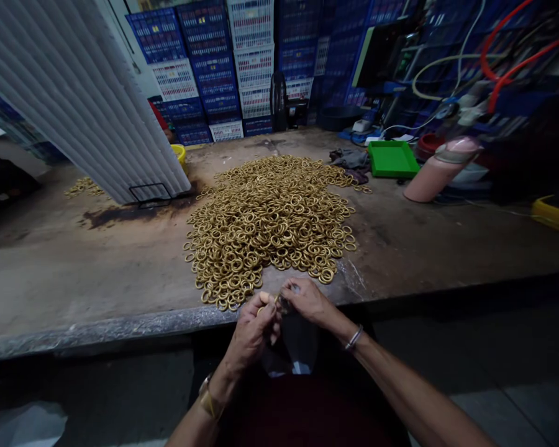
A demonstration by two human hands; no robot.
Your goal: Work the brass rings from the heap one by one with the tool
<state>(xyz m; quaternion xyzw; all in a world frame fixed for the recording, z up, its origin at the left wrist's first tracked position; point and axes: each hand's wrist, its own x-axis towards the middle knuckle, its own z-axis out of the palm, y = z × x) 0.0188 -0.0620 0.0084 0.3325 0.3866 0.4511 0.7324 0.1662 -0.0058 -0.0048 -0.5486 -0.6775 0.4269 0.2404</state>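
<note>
A wide heap of brass-coloured rings [274,217] lies on the worktable [400,248]. Just past the table's front edge, my left hand [257,326] is closed on a brass ring [261,310], held between thumb and fingers. My right hand [307,300] is close beside it, thumb and fingertips pinched at the ring's right side; what they hold is too small to make out. Below both hands, a clear plastic bag [298,347] is partly visible in the dark.
A corrugated white panel [97,93] leans up at the left on a black wire stand [149,194]. Behind are stacked crates [254,62] and a black fan [278,99]. At the right are a green tray [393,159] and a pink bottle [435,174].
</note>
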